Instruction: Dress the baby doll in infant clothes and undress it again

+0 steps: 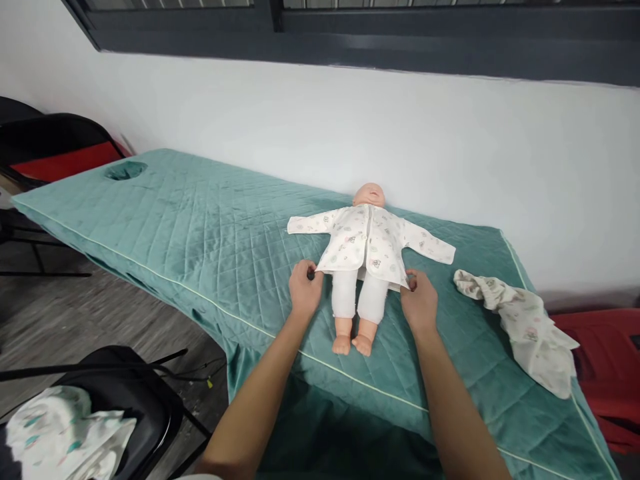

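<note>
A baby doll lies on its back on a green quilted bed cover, head toward the wall and bare feet toward me. It wears a white printed baby jacket with both sleeves spread out sideways, and white leg coverings. My left hand pinches the jacket's lower left corner. At the lower right corner, my right hand pinches the hem in the same way. The jacket's front edges meet down the middle and part slightly at the bottom.
Crumpled printed baby clothing lies at the bed's right end. A black chair at lower left holds folded printed cloths. Black-and-red chairs stand beyond the bed's left end, and a red case is at right. A white wall runs behind.
</note>
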`<state>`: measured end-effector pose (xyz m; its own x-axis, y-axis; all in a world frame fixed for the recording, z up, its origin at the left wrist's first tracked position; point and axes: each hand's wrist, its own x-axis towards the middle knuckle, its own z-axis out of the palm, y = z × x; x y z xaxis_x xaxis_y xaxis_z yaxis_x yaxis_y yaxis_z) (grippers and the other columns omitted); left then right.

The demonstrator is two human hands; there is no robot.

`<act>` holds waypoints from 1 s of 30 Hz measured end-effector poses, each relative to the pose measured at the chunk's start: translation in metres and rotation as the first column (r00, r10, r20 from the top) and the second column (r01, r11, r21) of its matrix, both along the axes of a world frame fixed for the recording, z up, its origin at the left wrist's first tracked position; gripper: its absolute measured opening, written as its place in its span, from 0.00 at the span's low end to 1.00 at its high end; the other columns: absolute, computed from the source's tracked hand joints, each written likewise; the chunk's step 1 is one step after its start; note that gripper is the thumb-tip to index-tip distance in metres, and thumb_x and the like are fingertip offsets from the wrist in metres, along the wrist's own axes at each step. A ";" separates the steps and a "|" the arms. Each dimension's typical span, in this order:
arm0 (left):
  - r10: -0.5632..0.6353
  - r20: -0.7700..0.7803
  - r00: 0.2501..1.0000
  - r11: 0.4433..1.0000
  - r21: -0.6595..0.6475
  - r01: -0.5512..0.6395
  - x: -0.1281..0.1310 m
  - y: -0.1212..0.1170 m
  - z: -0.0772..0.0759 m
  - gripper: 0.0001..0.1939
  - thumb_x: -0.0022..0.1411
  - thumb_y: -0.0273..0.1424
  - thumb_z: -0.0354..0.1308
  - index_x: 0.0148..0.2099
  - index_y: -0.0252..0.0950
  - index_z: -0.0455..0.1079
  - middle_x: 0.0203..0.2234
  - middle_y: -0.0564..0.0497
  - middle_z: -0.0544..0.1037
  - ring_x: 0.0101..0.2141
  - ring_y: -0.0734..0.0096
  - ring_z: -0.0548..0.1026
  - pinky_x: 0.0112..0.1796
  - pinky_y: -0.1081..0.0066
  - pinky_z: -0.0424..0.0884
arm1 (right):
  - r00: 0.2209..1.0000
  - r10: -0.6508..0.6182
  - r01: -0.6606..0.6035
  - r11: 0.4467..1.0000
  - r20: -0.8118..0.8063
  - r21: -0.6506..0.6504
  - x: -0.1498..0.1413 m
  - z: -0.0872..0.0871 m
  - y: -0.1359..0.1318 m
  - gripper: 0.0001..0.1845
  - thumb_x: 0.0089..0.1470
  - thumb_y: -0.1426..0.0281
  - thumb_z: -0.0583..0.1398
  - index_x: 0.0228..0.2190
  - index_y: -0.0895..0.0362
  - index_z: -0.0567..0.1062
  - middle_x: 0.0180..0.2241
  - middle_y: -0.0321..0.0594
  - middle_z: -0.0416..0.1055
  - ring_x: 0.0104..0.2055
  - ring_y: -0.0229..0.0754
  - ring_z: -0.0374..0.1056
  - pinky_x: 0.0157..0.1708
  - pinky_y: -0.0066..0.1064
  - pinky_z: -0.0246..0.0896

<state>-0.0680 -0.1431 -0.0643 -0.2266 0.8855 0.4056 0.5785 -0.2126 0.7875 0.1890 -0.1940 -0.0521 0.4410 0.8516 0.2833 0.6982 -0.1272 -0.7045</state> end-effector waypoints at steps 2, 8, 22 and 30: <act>0.005 -0.033 0.999 1.000 0.001 -0.005 -0.001 0.001 -0.002 0.04 0.58 0.27 0.54 0.31 0.40 0.61 0.26 0.55 0.68 0.31 0.68 0.68 0.35 0.69 0.63 | 1.000 -0.013 0.014 1.000 -0.008 0.015 0.000 -0.001 0.000 0.16 0.48 0.69 0.55 0.40 0.58 0.73 0.25 0.32 0.60 0.29 0.42 0.60 0.33 0.34 0.57; -0.059 -0.284 0.957 0.997 -0.058 0.044 0.000 0.001 -0.001 0.03 0.58 0.26 0.55 0.34 0.40 0.65 0.29 0.52 0.74 0.36 0.63 0.70 0.39 0.64 0.61 | 0.996 0.053 -0.054 0.998 0.067 0.010 -0.002 -0.002 -0.001 0.20 0.46 0.71 0.55 0.43 0.57 0.71 0.38 0.43 0.66 0.36 0.46 0.64 0.41 0.41 0.64; -0.109 -0.313 0.943 0.990 -0.115 0.077 0.001 0.000 0.002 0.05 0.57 0.26 0.55 0.33 0.40 0.63 0.29 0.53 0.74 0.36 0.62 0.71 0.40 0.63 0.61 | 0.971 0.236 -0.226 0.955 -0.031 0.194 0.001 -0.009 0.001 0.32 0.40 0.80 0.51 0.49 0.55 0.69 0.57 0.49 0.59 0.63 0.50 0.56 0.60 0.50 0.59; -0.114 -0.269 0.956 0.988 -0.128 0.082 -0.001 0.001 0.001 0.03 0.58 0.28 0.55 0.33 0.40 0.63 0.29 0.53 0.73 0.35 0.63 0.71 0.41 0.63 0.61 | 0.847 0.298 -0.142 0.925 -0.439 0.353 0.001 -0.013 0.001 0.27 0.38 0.77 0.53 0.44 0.54 0.70 0.57 0.46 0.65 0.62 0.48 0.60 0.61 0.52 0.59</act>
